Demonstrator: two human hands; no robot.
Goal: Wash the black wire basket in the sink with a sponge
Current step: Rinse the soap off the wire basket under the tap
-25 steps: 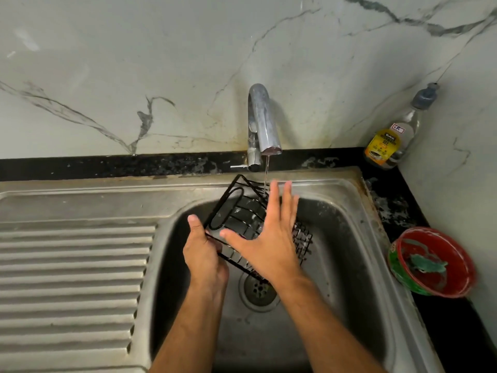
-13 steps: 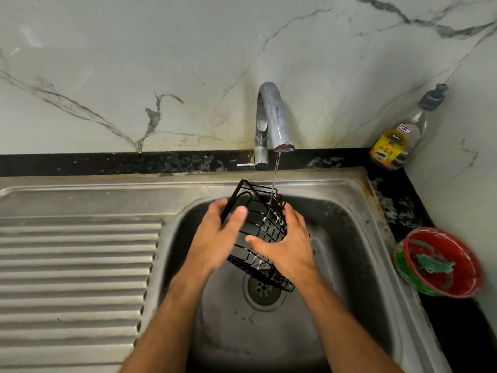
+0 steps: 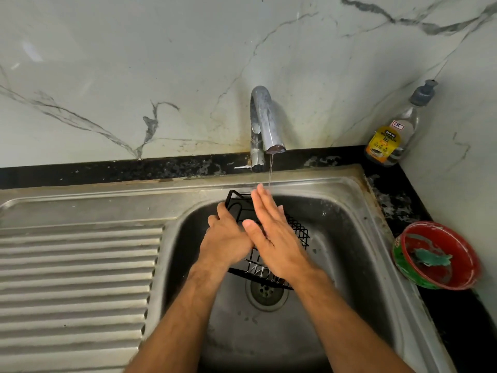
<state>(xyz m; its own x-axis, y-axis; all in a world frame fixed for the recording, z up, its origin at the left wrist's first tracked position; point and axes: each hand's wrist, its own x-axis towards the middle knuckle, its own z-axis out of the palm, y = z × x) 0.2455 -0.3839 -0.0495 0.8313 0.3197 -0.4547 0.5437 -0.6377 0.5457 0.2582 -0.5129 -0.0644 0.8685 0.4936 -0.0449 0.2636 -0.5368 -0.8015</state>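
Bottle (image 3: 395, 130) labelled "DISHWASH GEL", black wire basket (image 3: 297, 232)

Sink: a steel sink (image 3: 347, 189) set in a black counter (image 3: 398, 205), with a ribbed draining board (image 3: 78, 270) on the left.
Tap: 1 tap (image 3: 262, 122) at the back, with water running.
Counter: 1 soap bottle (image 3: 395, 135) in the corner, 1 red bowl (image 3: 441, 255) just right of the sink.

"dishwash gel" on the yellow label of the bottle (image 3: 385, 142)
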